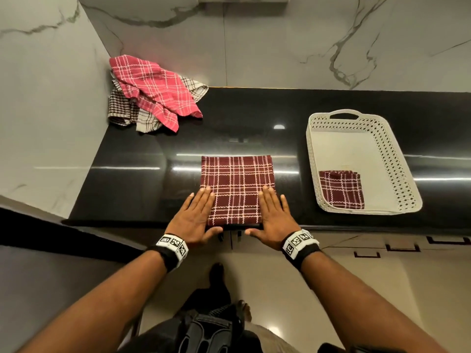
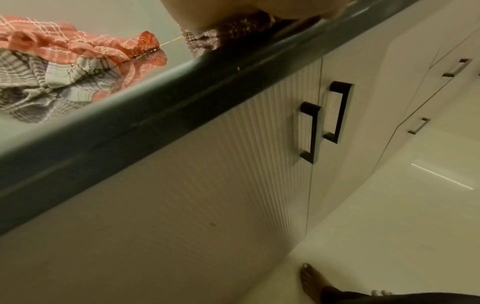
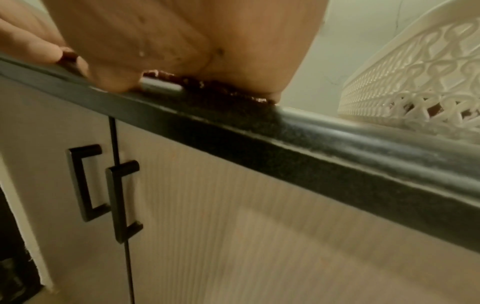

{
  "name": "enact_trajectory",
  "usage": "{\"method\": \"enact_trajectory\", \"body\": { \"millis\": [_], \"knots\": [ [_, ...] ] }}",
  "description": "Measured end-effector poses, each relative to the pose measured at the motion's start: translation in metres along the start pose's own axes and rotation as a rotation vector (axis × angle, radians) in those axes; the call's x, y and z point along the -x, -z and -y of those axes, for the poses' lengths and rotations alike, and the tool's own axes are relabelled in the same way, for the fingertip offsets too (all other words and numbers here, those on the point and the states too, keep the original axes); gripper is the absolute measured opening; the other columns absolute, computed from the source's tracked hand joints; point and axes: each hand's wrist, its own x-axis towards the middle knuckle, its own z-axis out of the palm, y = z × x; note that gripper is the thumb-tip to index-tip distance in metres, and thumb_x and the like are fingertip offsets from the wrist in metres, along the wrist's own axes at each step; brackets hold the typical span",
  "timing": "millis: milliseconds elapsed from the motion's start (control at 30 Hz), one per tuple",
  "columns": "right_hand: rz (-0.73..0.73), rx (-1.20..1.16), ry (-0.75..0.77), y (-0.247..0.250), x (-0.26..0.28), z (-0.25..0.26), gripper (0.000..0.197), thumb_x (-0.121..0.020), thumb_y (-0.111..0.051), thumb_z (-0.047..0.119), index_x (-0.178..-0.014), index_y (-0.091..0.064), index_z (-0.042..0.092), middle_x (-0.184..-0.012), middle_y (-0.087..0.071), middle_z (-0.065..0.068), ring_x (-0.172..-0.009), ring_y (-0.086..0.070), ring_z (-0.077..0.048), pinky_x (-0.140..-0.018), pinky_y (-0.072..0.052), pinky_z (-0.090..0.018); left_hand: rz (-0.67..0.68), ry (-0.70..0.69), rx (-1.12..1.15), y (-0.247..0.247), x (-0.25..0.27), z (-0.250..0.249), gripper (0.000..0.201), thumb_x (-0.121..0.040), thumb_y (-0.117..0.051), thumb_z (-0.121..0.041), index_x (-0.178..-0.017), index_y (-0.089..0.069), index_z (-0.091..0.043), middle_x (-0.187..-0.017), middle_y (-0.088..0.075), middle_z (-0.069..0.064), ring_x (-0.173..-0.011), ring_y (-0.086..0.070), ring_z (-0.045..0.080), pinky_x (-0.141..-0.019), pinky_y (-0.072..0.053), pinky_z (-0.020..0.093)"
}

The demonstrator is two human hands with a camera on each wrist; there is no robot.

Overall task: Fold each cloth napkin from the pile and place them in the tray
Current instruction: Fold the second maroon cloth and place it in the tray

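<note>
A maroon plaid napkin [image 1: 237, 184] lies folded flat on the black counter, near its front edge. My left hand [image 1: 196, 215] presses flat on its near left side and my right hand [image 1: 274, 214] presses flat on its near right side, fingers straight. The pile [image 1: 153, 95] of unfolded napkins, a pink plaid one over brown-and-white ones, sits at the back left corner; the left wrist view shows that pile [image 2: 64, 61] too. A white perforated tray [image 1: 397, 161] stands at the right and holds one folded maroon napkin [image 1: 340, 189]. The tray's lattice wall [image 3: 415, 86] fills the right wrist view's upper right.
The black counter [image 1: 142, 179] runs from a marble side wall on the left to the right edge of view. Below its front edge are white ribbed cabinet doors with black handles [image 2: 311, 131]. My bare foot [image 2: 311, 281] stands on the pale floor.
</note>
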Motion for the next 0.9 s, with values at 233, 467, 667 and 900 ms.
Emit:
{"method": "enact_trajectory", "body": {
  "millis": [233, 467, 667, 900],
  "knots": [
    [-0.275, -0.228, 0.09, -0.028, 0.039, -0.014, 0.085, -0.077, -0.067, -0.004, -0.152, -0.036, 0.02, -0.162, -0.027, 0.001, -0.15, -0.016, -0.013, -0.124, -0.006, -0.043, -0.174, -0.054, 0.213, -0.007, 0.035, 0.001, 0.087, -0.062, -0.074, 0.008, -0.144, -0.049, -0.009, -0.151, -0.045, 0.012, -0.14, -0.043, 0.028, -0.115, -0.035, 0.048],
    [-0.405, -0.849, -0.246, 0.018, 0.023, -0.01, 0.017, -0.1, -0.055, 0.023, -0.09, -0.064, 0.013, -0.084, -0.07, 0.002, -0.081, -0.065, -0.016, -0.073, -0.05, -0.033, -0.226, 0.336, 0.812, 0.044, 0.022, 0.009, 0.011, -0.093, -0.066, -0.031, -0.102, -0.064, -0.026, -0.086, -0.068, -0.011, -0.078, -0.063, 0.004, -0.074, -0.049, 0.026],
    [-0.386, -0.578, -0.452, 0.022, -0.018, -0.002, 0.029, -0.105, -0.04, 0.032, -0.092, -0.052, 0.009, -0.088, -0.065, -0.016, -0.082, -0.062, -0.037, -0.068, -0.044, -0.038, -0.105, 0.51, 0.639, 0.041, -0.028, 0.013, 0.033, -0.101, -0.046, -0.046, -0.094, -0.048, -0.014, -0.095, -0.066, 0.016, -0.087, -0.064, 0.037, -0.071, -0.046, 0.037],
    [-0.328, -0.37, -0.502, 0.028, -0.031, 0.002, 0.03, -0.106, -0.034, 0.032, -0.108, -0.049, 0.006, -0.101, -0.067, -0.02, -0.091, -0.064, -0.041, -0.069, -0.04, -0.039, -0.046, 0.602, 0.481, 0.043, -0.046, 0.007, 0.038, -0.102, -0.04, -0.047, -0.108, -0.047, -0.01, -0.104, -0.065, 0.018, -0.094, -0.063, 0.041, -0.077, -0.047, 0.043]
  ]
}}
